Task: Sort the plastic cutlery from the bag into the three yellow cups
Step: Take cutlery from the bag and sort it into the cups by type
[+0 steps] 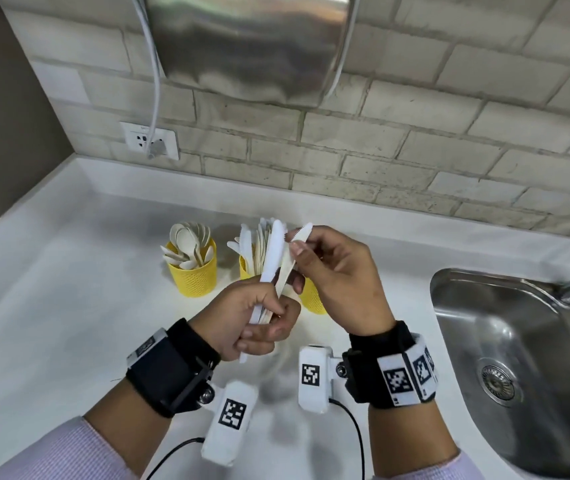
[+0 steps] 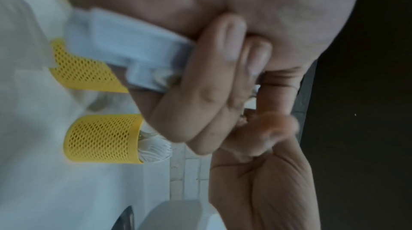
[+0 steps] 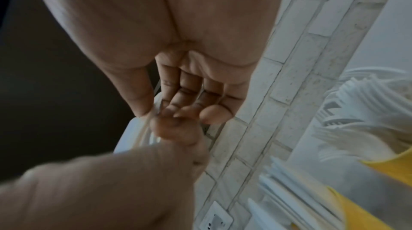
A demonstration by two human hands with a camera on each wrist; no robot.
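Here, the left hand (image 1: 259, 323), just below centre of the head view, is curled round the lower ends of a bundle of knives (image 1: 271, 268). The right hand (image 1: 339, 282), right of centre, pinches the serrated tip of one knife (image 1: 297, 237) between thumb and forefinger, the other fingers loosely bent.

To do the step well: draw the pinched knife out along its own length while the left hand keeps the bundle firm, so neighbouring pieces do not slide out with it. Then lower it handle first into the matching cup.

The bundle's long axis runs from lower left to upper right of the frame, blades up and away from the person. The single knife lies nearly parallel to it, tip highest.

The spoon cup (image 1: 192, 268) stands left of centre; the middle cup (image 1: 246, 266) and right cup (image 1: 311, 296) sit partly hidden behind the hands. The right cup's contents probably are forks, judging by the blurred right wrist view.
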